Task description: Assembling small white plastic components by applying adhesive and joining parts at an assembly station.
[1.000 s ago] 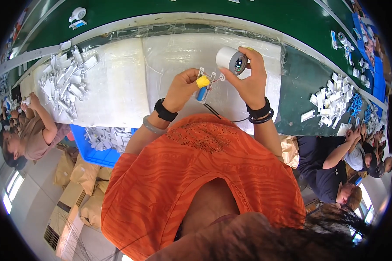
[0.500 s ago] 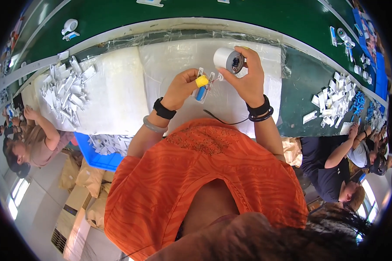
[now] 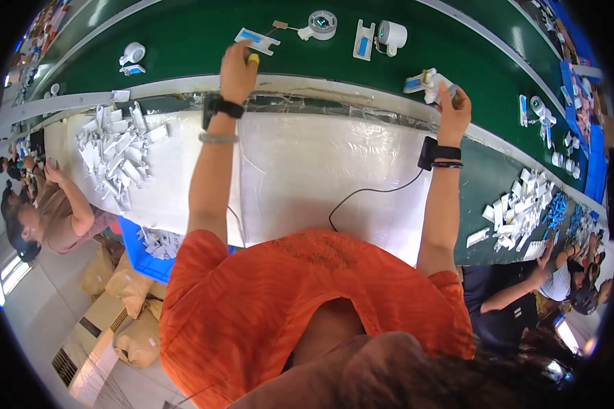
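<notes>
My left hand (image 3: 239,73) reaches over the green conveyor belt, its fingertips at the left end of a white plastic holder with a blue cell (image 3: 258,41). The thumb, wrapped in yellow, stands apart from the fingers. A thin wire runs from that holder to a round white fan-like unit (image 3: 322,24). My right hand (image 3: 454,112) is closed on a white plastic assembly (image 3: 435,87) at the belt's near edge. A blue-faced part (image 3: 413,84) lies at the assembly's left; the fingers hide some of it.
Another holder (image 3: 363,41) lies beside a white cylinder unit (image 3: 391,35) on the belt. White plastic parts (image 3: 119,150) are heaped at the left of the table, with more (image 3: 518,208) at the right. A blue bin (image 3: 135,249) stands lower left. People sit at both sides.
Both hands have moved away from me, from the table middle to the belt, and spread apart. The white cylinder and blue-celled part they held have left the table middle. More units show on the belt.
</notes>
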Demonstrator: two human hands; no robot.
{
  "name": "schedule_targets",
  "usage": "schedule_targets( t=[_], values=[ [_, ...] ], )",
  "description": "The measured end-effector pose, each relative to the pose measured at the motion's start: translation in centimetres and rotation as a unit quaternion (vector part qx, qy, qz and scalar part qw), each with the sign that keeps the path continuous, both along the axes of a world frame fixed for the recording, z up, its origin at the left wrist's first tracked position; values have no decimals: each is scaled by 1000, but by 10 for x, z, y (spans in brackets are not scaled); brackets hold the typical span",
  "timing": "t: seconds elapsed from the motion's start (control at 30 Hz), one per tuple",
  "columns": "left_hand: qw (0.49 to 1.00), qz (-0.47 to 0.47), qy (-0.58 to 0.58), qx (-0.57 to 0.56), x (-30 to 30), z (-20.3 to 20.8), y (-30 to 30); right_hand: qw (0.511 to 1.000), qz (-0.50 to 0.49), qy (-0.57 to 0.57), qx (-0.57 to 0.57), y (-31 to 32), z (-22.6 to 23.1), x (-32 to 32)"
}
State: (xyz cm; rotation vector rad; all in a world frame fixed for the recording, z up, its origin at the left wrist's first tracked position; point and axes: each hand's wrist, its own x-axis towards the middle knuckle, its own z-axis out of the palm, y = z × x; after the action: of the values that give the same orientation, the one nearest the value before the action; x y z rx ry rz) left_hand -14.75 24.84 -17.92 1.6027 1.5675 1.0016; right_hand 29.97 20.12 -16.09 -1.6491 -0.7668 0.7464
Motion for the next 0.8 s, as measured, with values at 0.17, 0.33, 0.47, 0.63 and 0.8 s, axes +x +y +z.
schedule_targets(
  t=[0.17, 0.33, 0.47, 0.63, 0.8],
  values=[
    [864, -124, 475, 115, -7, -8, 58, 960, 7, -279, 34, 14, -48, 42],
    [861, -102, 492, 81, -18, -4, 65, 887, 103, -437, 109, -19, -12, -28],
    [949, -122, 291, -4, -15, -6, 50, 918, 214, -321, 93, -48, 0, -83],
    [972, -213, -38, -90, 42, 64, -24, 904, 358, -214, 95, -76, 35, -125],
    [908, -405, 30, -100, 65, 114, -88, 862, 444, -207, 133, -91, 71, -145]
  ],
)
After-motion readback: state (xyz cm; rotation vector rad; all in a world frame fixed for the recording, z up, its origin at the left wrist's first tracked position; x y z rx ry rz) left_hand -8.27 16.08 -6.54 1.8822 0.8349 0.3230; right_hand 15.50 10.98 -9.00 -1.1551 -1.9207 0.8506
